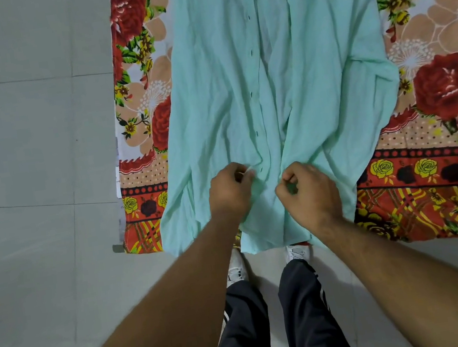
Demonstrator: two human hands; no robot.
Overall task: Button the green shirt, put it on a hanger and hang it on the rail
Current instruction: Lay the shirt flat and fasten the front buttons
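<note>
**A:** Where is the green shirt (pixel 307 51)?

**B:** It lies flat on the floral sheet (pixel 446 81), front up. The collar end points toward the sheet's far end, and the hem spills just over the sheet's near edge. The two fronts lie apart, so nothing looks fastened yet.

**A:** And the hands?

**B:** Both are at the sheet's near edge, close together. The left hand (pixel 230 192) has its fingers curled, pinching the front that carries the buttonholes (pixel 251 94). The right hand (pixel 310 188) is curled the same way on the opposite front. I cannot tell whether a button sits between those fingertips.

**A:** What could go wrong from here?

**B:** A mismatch first, I would say. The cloth is rumpled and the fronts are not lined up, so the lowest button could go into the wrong hole and skew the whole row up the sheet. Second, the hem overhangs the sheet's near edge, so a tug toward the body could drag the shirt down onto the floor (pixel 39 142). No hanger or rail shows here.
</note>
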